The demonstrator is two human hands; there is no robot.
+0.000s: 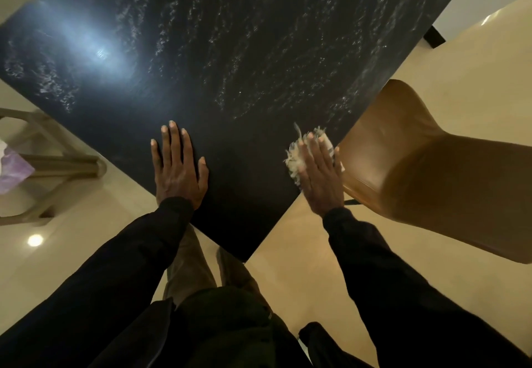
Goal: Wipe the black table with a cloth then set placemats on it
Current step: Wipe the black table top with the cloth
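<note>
Left hand (178, 166) palm down, fingers (173, 143) spread, right hand (319, 177) flat, slightly blurred, fingers (313, 150) straight

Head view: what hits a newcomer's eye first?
The black table fills the upper frame, streaked with pale smears, with a bright glare at upper left. Near its closest corner the left hand lies flat; the right hand presses a white cloth at the right edge, beside a brown chair.

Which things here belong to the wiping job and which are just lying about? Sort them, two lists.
Job: black table, cloth, right hand pressing the cloth, left hand flat on the table.
Lying about: brown chair, beige frame, pale purple item at the left edge.
</note>
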